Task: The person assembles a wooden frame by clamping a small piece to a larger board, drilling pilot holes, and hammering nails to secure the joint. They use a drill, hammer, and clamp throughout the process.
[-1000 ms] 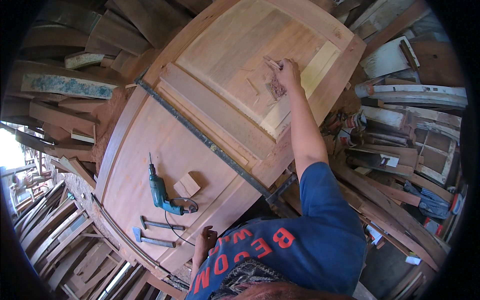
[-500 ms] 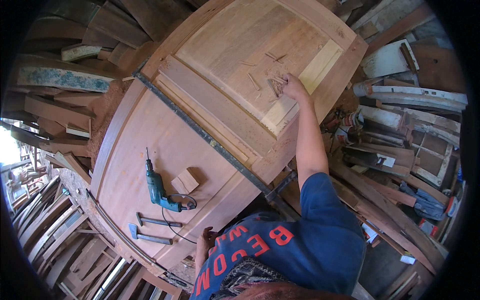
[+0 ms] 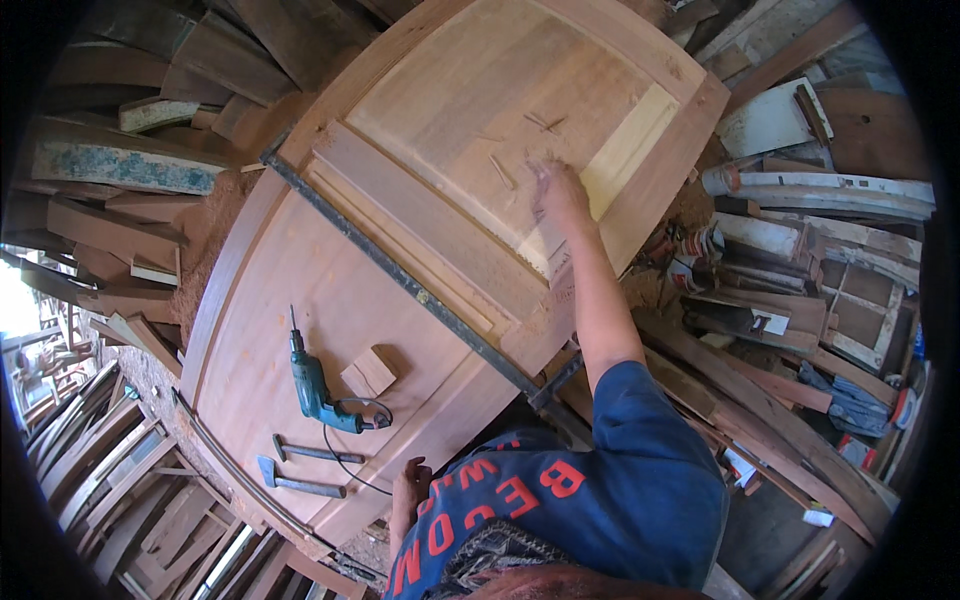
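Right hand [image 3: 562, 195] out at full reach, low over the upper part of the big wooden panel [image 3: 480, 90]. The fingers look loosely spread, tips pointing down, but they're blurred, and whether any little stick is caught beneath them I can't tell. Two thin sticks [image 3: 544, 124] lie crossed just beyond the fingertips, and another stick [image 3: 502, 172] lies on its own just to the left. And there's the risk: a broad sweep from here could flick those loose bits away or roll them into the step beside the pale strip [image 3: 632, 150]. A splinter's possible too, with bare skin that close to rough wood.

Down to the left hand [image 3: 412, 487], near the panel's lower edge, fingers curled partway; whatever they might have hold of, I can't see it.

Trouble could brew on this side as well! The drill [image 3: 313, 388] lies flat, bit in, and its cord [image 3: 362, 481] trails over a hammer [image 3: 318, 452] toward the body. Catch that cord with an elbow or shirt and the drill could slide, perhaps knocking the wooden block [image 3: 369, 372] beside it or dragging the flat-headed hammer [image 3: 305, 486] along. Across the middle runs the long clamp [image 3: 400, 277]; lean hard over it and the panel might shift, should its grip be slack.
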`<state>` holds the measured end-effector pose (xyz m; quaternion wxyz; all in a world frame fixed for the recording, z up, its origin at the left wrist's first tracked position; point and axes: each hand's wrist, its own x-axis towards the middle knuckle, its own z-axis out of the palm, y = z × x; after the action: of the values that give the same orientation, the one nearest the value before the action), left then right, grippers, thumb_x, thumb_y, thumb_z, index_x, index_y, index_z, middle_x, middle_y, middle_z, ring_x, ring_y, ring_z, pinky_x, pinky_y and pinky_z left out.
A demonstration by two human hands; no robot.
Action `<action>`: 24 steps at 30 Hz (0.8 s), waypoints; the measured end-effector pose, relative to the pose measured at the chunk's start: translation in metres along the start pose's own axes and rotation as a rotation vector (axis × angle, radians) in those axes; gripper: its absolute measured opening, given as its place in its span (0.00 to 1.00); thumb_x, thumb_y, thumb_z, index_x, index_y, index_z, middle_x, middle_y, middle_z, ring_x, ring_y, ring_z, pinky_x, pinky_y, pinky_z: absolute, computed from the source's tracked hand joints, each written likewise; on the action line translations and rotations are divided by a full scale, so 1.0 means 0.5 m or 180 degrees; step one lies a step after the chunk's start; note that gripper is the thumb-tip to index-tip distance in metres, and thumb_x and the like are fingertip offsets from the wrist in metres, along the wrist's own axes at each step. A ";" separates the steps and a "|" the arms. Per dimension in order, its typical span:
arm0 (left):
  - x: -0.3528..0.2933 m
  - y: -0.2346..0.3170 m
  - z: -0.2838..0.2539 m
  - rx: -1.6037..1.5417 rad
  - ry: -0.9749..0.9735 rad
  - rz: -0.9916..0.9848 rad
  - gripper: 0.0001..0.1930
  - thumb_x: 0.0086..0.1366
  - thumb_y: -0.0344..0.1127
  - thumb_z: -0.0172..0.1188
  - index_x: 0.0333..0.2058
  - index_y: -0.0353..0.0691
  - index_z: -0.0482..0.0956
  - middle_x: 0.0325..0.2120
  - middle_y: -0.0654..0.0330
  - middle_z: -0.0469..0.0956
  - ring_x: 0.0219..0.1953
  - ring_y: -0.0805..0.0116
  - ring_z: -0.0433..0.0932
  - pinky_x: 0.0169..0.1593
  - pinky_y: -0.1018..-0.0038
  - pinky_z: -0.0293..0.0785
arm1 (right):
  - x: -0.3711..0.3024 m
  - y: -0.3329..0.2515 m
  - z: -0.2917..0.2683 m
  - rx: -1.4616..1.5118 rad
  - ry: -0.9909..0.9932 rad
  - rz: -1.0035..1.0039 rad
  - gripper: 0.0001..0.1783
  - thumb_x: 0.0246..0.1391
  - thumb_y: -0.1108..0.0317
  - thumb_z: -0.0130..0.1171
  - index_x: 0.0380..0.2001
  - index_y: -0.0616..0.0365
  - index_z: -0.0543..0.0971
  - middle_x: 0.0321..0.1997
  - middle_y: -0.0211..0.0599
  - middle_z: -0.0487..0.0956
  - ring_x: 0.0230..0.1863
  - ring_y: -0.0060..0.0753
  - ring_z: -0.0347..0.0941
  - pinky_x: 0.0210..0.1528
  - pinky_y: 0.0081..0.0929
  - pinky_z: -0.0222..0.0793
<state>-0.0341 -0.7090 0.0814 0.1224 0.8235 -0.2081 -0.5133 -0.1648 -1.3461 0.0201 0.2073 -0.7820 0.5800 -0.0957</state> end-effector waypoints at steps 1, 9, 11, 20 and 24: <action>-0.006 0.005 -0.001 -0.0036 0.0003 -0.0046 0.20 0.68 0.43 0.60 0.55 0.40 0.79 0.37 0.50 0.87 0.42 0.48 0.86 0.47 0.58 0.81 | 0.009 0.003 -0.015 0.0021 0.0211 -0.0045 0.17 0.64 0.67 0.57 0.51 0.65 0.72 0.49 0.63 0.79 0.54 0.65 0.76 0.56 0.54 0.73; -0.008 0.009 0.000 0.0135 0.0072 -0.0106 0.19 0.68 0.42 0.58 0.54 0.40 0.79 0.38 0.47 0.87 0.43 0.46 0.86 0.47 0.57 0.80 | 0.247 0.055 -0.067 -0.0222 -0.0015 -0.0202 0.23 0.59 0.69 0.61 0.57 0.62 0.74 0.54 0.60 0.80 0.58 0.63 0.75 0.60 0.51 0.71; -0.006 0.016 -0.003 0.0150 0.0071 -0.0081 0.19 0.68 0.42 0.58 0.54 0.40 0.79 0.38 0.47 0.87 0.43 0.46 0.86 0.46 0.57 0.81 | 0.261 0.082 -0.062 -0.0198 -0.0175 -0.0271 0.20 0.61 0.69 0.59 0.55 0.63 0.75 0.55 0.60 0.80 0.58 0.62 0.76 0.60 0.48 0.72; -0.001 0.017 -0.008 0.0118 0.0063 -0.0045 0.19 0.68 0.40 0.58 0.54 0.40 0.79 0.36 0.45 0.86 0.41 0.47 0.86 0.46 0.57 0.81 | 0.298 0.059 -0.010 0.0466 -0.0056 -0.0343 0.19 0.63 0.66 0.56 0.54 0.63 0.78 0.58 0.57 0.80 0.61 0.58 0.76 0.63 0.46 0.71; -0.008 0.027 -0.017 0.0027 0.0187 -0.0022 0.18 0.69 0.40 0.58 0.54 0.40 0.79 0.36 0.46 0.86 0.41 0.46 0.86 0.46 0.57 0.81 | 0.283 0.003 -0.002 -0.0211 -0.0704 -0.0219 0.18 0.63 0.63 0.58 0.52 0.63 0.80 0.55 0.54 0.82 0.57 0.54 0.78 0.60 0.45 0.72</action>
<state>-0.0313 -0.7190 0.0940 0.1231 0.8395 -0.2037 -0.4885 -0.1228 -1.4804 0.0074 0.2406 -0.8136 0.5293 0.0033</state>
